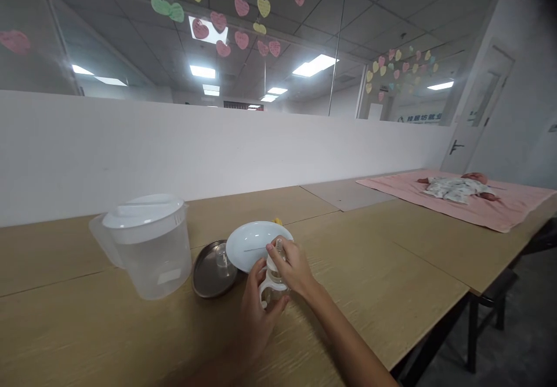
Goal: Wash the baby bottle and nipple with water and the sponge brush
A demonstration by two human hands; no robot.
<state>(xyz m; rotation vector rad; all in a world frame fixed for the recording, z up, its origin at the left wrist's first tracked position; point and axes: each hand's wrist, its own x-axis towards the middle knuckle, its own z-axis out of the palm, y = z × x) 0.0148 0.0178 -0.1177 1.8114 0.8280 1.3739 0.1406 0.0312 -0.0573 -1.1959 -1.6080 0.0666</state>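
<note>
A clear baby bottle (274,295) with white handles stands upright between my two hands, in front of a white bowl (250,239). My left hand (256,300) is wrapped round the bottle's lower body and handle. At the top, my right hand (293,265) has its fingers closed round the white collar below the clear nipple (279,244). A thin rod or straw lies in the bowl. Left of the bowl, a round metal tray (209,277) holds a small clear cap or cup (223,256).
A large translucent pitcher (154,259) with a white lid stands on the wooden table (369,271) at left. Something yellow (277,221) shows behind the bowl. At the far right, a baby doll (455,188) lies on a pink cloth (491,216). A dark stool (496,294) is beside the table.
</note>
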